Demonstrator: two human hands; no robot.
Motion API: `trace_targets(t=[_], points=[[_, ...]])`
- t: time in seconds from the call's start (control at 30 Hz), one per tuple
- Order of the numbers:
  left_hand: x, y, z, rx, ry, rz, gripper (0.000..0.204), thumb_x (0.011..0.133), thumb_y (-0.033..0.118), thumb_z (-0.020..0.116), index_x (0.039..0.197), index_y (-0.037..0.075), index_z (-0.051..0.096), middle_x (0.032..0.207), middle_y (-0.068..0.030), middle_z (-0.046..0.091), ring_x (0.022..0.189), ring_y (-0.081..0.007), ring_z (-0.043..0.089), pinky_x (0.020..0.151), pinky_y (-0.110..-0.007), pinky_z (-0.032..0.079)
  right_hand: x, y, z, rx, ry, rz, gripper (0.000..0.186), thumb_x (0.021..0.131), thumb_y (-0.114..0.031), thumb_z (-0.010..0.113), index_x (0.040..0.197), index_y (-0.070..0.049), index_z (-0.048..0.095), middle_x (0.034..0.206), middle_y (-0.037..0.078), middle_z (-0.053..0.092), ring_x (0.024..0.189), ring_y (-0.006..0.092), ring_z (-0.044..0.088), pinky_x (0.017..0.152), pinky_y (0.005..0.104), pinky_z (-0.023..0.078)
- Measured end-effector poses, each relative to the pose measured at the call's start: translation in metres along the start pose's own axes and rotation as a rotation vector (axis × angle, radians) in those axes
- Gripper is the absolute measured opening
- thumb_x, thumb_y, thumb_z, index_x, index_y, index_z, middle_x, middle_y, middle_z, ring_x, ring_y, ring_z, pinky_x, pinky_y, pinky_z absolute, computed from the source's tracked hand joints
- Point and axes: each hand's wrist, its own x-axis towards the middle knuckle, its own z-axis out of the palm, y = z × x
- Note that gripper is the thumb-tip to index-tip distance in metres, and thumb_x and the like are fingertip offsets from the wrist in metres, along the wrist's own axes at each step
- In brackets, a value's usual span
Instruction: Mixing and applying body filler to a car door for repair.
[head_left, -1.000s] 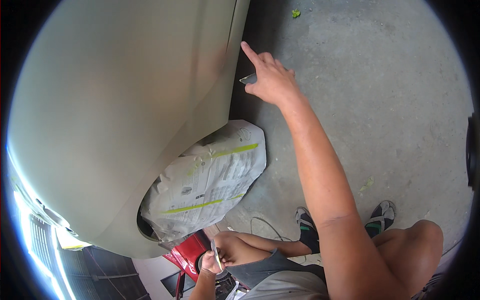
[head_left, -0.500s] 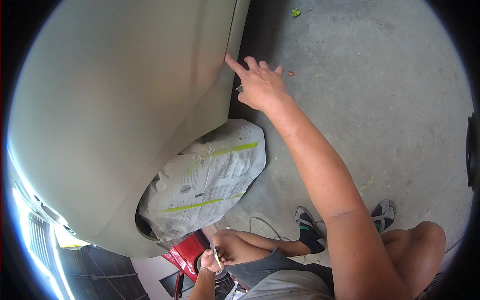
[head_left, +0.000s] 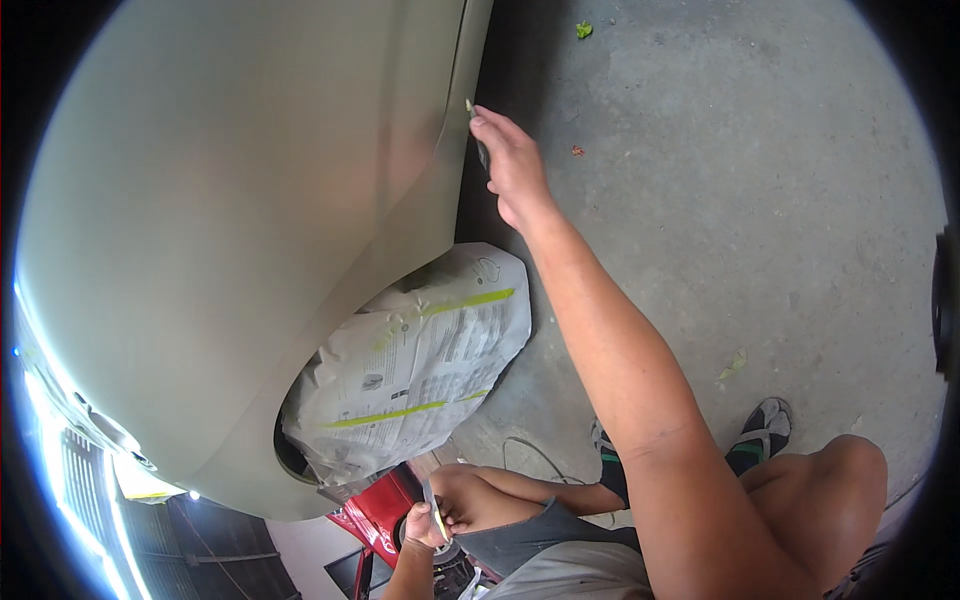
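Two-handed, with right grip [head_left: 514,165] closed, nearer the car panel [head_left: 250,180], holds a dark spreader [head_left: 483,153] slanted lengthwise just beside the edge, contact unclear. With left grip [head_left: 424,524] closed near the knee [head_left: 458,487], holds a thin plate [head_left: 432,499].

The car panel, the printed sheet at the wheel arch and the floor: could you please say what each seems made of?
The car panel looks like painted or primed metal, dull satin: its smooth grey-green coat shows only soft reflections. The printed sheet seems thin, matte paper, possibly plastic, judging by its creases. The floor appears bare concrete: grey, matte and mottled.
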Motion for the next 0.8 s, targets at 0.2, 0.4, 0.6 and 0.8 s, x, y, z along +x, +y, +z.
trace_targets(t=[0.2, 0.4, 0.6, 0.8], points=[[-0.002, -0.003, 0.002, 0.023, 0.041, 0.016, 0.028, 0.089, 0.028, 0.052, 0.106, 0.011, 0.065, 0.094, -0.0079, 0.063, 0.091, -0.0274, 0.061, 0.097, -0.057, 0.044, 0.005, 0.01, 0.012, -0.018, 0.086, -0.064, 0.043, 0.093, -0.024, 0.061, 0.127, 0.0, 0.057, 0.121, 0.012, 0.061, 0.115, 0.0179, 0.054, 0.101, 0.0303, 0.038], [-0.002, -0.004, 0.011, 0.028, 0.063, 0.033, 0.027, 0.089, 0.028, 0.053, 0.103, 0.008, 0.064, 0.091, -0.0086, 0.063, 0.09, -0.0287, 0.062, 0.094, -0.058, 0.045, 0.001, 0.019, 0.023, -0.245, 0.165, -0.159, 0.04, 0.09, -0.024, 0.065, 0.123, -0.002, 0.062, 0.122, 0.013, 0.057, 0.111, 0.0195, 0.057, 0.096, 0.0306, 0.043], [0.002, -0.003, 0.012, -0.004, 0.054, 0.033, 0.027, 0.089, 0.028, 0.054, 0.102, 0.006, 0.063, 0.091, -0.009, 0.063, 0.09, -0.0302, 0.062, 0.094, -0.06, 0.045, 0.004, 0.025, 0.007, -0.255, 0.181, -0.216, 0.039, 0.088, -0.025, 0.068, 0.12, -0.002, 0.065, 0.121, 0.012, 0.057, 0.109, 0.02, 0.057, 0.096, 0.0305, 0.044], [0.001, 0.001, 0.005, 0.004, 0.049, 0.011, 0.027, 0.089, 0.028, 0.053, 0.104, 0.007, 0.064, 0.093, -0.0089, 0.062, 0.091, -0.0298, 0.061, 0.096, -0.059, 0.045, 0.009, 0.022, 0.011, -0.284, 0.128, -0.235, 0.037, 0.088, -0.021, 0.067, 0.119, -0.001, 0.065, 0.118, 0.012, 0.06, 0.107, 0.0192, 0.058, 0.095, 0.0296, 0.043]])
